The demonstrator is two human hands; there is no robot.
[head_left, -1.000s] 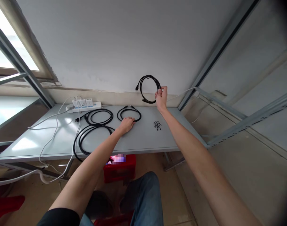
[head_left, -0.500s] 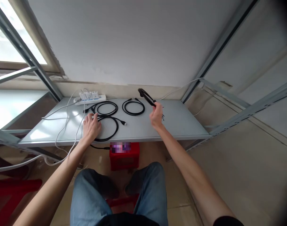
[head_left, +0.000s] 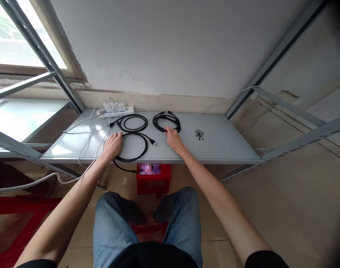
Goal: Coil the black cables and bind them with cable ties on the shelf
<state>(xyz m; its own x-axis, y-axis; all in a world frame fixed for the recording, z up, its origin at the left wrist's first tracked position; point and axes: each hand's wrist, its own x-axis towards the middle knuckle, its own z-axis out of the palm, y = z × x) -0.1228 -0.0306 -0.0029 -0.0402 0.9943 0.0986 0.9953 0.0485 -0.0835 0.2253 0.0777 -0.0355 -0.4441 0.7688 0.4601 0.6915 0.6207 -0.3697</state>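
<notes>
My right hand reaches to the near rim of a coiled black cable, and its fingers are closed on that rim. The coil lies on the grey metal shelf, on top of another black coil at the back middle. Flat and open, my left hand rests on the left side of a larger black cable loop, which hangs partly over the shelf's front edge. A third black coil lies just behind that loop.
A white power strip sits at the back left, with white leads trailing off the front edge. A small tangle of black ties lies to the right. A red crate stands under the shelf. Steel uprights frame both sides.
My right hand brought the coil down from the air and laid it on the back coil. My left hand moved left from that coil onto the large loop. The camera tilted down.
</notes>
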